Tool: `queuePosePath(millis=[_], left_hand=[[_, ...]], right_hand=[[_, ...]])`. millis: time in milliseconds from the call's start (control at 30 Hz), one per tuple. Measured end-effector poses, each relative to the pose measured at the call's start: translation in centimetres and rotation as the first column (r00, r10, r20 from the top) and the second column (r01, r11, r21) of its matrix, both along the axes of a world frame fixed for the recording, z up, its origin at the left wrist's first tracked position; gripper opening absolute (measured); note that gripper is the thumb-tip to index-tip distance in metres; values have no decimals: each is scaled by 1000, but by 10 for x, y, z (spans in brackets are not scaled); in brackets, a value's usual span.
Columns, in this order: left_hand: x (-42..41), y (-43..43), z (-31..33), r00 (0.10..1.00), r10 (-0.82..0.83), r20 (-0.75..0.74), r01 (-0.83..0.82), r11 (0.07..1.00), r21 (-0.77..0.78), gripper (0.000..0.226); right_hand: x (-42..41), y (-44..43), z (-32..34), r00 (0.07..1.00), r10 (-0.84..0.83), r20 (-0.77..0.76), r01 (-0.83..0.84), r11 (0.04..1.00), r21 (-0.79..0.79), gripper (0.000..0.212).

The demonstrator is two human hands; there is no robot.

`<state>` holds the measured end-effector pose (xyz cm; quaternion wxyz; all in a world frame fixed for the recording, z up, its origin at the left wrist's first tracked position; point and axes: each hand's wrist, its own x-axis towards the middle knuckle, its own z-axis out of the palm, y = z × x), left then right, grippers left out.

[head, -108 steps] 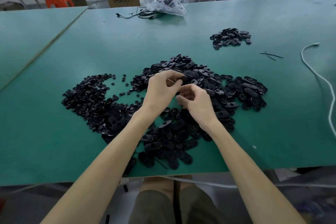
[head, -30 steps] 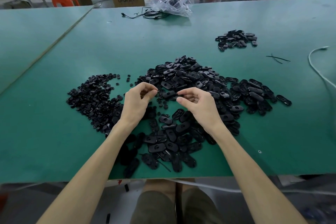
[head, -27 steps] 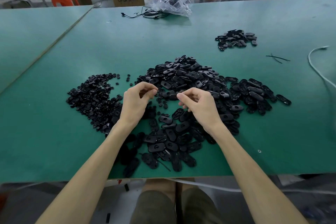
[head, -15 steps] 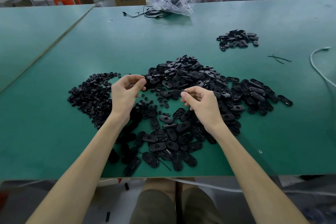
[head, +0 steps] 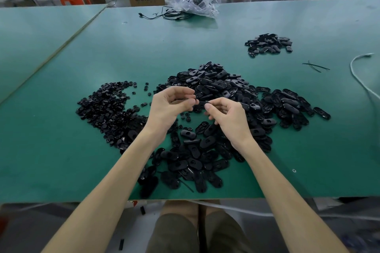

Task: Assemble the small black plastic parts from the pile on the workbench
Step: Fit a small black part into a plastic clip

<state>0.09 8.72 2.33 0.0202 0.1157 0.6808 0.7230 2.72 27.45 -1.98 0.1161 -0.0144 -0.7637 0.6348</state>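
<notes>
The fingers [head: 185, 96] of my left hand [head: 170, 108] and right hand [head: 228, 118] are curled, pinching one flat black part [head: 202, 103] between them above the desk [head: 61, 150]. My hands hide part of the oval-parts pile [head: 218, 84] below; small pieces [head: 107, 107] heap to its left, a smaller pile [head: 267, 45] sits far right, near a white cable [head: 358, 80]
</notes>
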Motion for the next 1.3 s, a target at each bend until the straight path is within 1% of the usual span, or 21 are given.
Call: queuePosePath(millis=[433,633,767,867,1067,1300], left_hand=[[5,5,-4,998,53,27,-51,995,-85,21],[6,9,-7,993,75,-91,-93,970,-223,19],[7,14,-7,979,81,-187,-144,925,-351,18],[8,17,-8,974,80,-210,-164,894,-417,18],[9,20,-9,964,105,-244,-208,869,-450,17],[9,22,-8,971,122,-206,-203,876,-437,18]], right_hand=[[0,0,1,1000,-3,-10,3,1000,-20,4],[0,-1,1,1000,1,-17,-1,1000,-21,2],[0,-1,3,1000,13,-22,-14,1000,-27,4],[0,-1,3,1000,18,-19,-19,1000,-21,4],[0,-1,4,999,36,-20,-36,999,-5,6],[-1,0,3,999,35,-17,-35,999,-2,7]])
